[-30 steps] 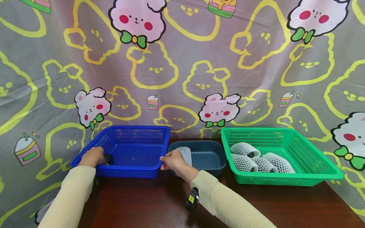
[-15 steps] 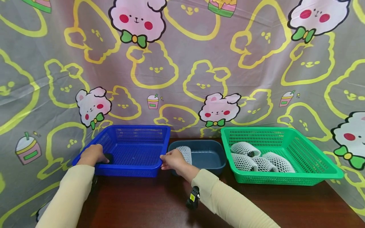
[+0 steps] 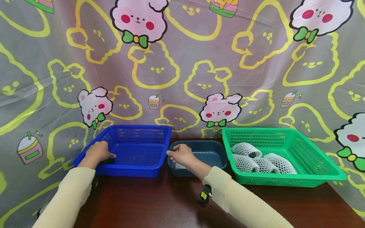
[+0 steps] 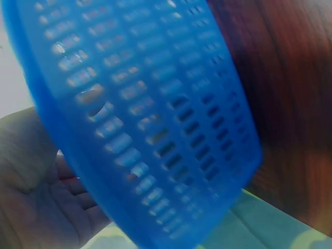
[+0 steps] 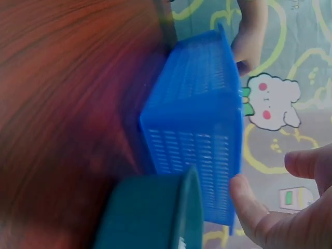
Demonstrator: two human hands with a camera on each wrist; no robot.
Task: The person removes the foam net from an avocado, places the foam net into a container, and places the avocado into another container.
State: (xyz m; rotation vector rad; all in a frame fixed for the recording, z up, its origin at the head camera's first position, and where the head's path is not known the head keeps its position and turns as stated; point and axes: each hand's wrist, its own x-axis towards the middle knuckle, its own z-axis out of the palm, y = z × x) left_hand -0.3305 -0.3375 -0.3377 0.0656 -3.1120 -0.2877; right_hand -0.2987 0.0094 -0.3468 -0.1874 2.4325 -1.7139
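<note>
In the head view, my left hand [image 3: 98, 154] reaches over the front-left corner of the blue basket [image 3: 142, 168]. A dark roundish object [image 3: 108, 161] lies just under its thumb, mostly covered. Whether the fingers curl round it is hidden; in the left wrist view, the basket wall [image 4: 155, 119] screens part of the hand. My right hand [image 3: 182, 155] hovers over the left end of the dark blue-grey tub [image 3: 211, 155], partly covering a white foam net sleeve [image 3: 179, 165]. Its thumb and forefinger stand apart with nothing between them in the right wrist view.
To the right stands a green basket [image 3: 285, 179] holding several white foam net sleeves [image 3: 246, 148] with dark things inside. All three containers sit on a brown wooden table [image 3: 142, 202]. Close behind them hangs a patterned curtain [image 3: 182, 63].
The right hand has let go of the blue basket's right rim and moved right, above the tub. The left hand has risen slightly and shifted right, over the dark object.
</note>
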